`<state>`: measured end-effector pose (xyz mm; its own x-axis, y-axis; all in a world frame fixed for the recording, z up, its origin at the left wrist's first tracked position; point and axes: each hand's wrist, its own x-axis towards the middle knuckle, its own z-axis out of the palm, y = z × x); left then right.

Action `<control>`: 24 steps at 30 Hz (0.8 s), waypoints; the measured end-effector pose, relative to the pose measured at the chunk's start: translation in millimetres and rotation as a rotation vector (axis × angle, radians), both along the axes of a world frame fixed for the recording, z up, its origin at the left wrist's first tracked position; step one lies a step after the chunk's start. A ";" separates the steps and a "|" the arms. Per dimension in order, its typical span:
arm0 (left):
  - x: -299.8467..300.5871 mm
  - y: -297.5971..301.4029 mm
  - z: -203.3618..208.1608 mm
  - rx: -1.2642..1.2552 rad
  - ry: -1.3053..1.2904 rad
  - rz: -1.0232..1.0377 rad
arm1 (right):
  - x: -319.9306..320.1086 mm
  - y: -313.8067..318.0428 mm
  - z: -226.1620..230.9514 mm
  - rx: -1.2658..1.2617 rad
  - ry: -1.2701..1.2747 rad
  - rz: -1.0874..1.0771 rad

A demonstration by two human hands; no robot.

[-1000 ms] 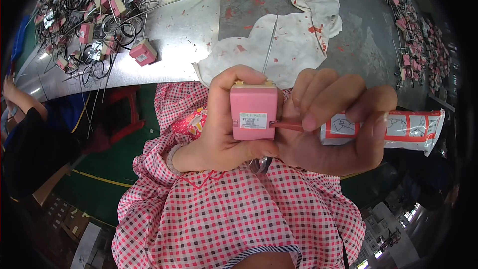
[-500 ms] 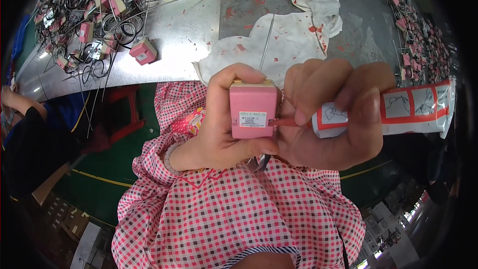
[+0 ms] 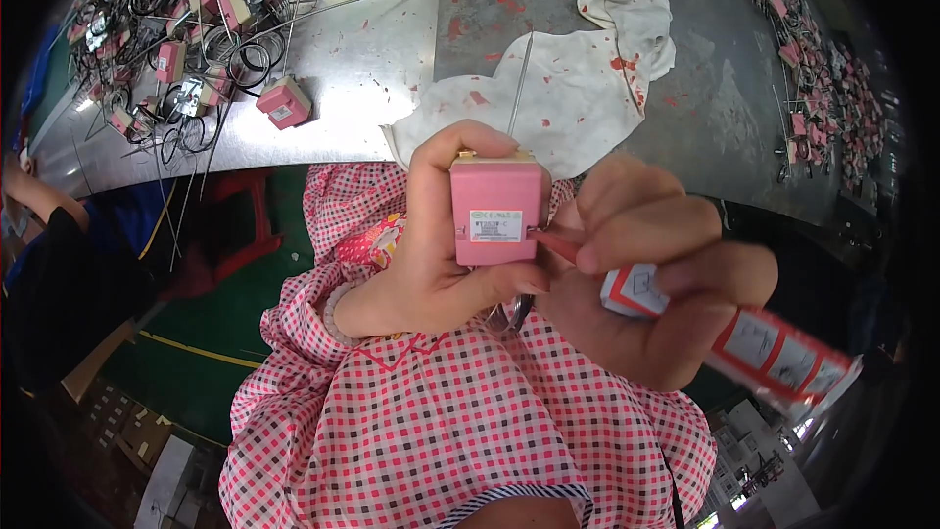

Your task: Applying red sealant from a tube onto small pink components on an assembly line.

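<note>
Between the left hand's thumb and bent forefinger stood a pink box, its labelled face turned up toward the camera. Those fingers were closed about it: the forefinger curled over the top edge, the thumb lay along the bottom edge, and the left side sat against the palm. A pale label showed on the face, nearer the thumb than the forefinger.

To the right of the box, the right hand was bent in a pinch, fingertips drawn together on a red pointed piece. Its narrow end pointed from those fingertips to the box's right edge, at or just beside a small notch. Its other fingers were curled round a tube, white with red borders, which slanted out beyond them, down to the right.

Below the left thumb hung a metal coil. Past the left forefinger, a thin rod crossed a white cloth on the tabletop. Farther off, to the left of both hands, lay a heap of similar boxes.
</note>
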<state>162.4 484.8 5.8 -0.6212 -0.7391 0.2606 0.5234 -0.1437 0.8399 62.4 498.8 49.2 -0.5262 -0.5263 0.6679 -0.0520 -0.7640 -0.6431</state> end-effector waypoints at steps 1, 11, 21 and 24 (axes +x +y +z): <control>-1.6 2.2 3.4 0.067 -0.044 0.043 | 0.4 0.9 -1.8 -0.024 0.042 -0.012; -5.5 -2.1 7.0 0.121 -0.032 0.067 | 4.8 -2.2 -3.7 -0.159 0.126 -0.085; -5.2 -2.1 7.3 0.238 -0.025 0.029 | 12.1 -8.9 0.7 -0.269 0.021 -0.185; 0.2 -6.7 8.7 0.244 -0.023 -0.029 | 11.7 -9.3 1.1 -0.311 -0.018 -0.198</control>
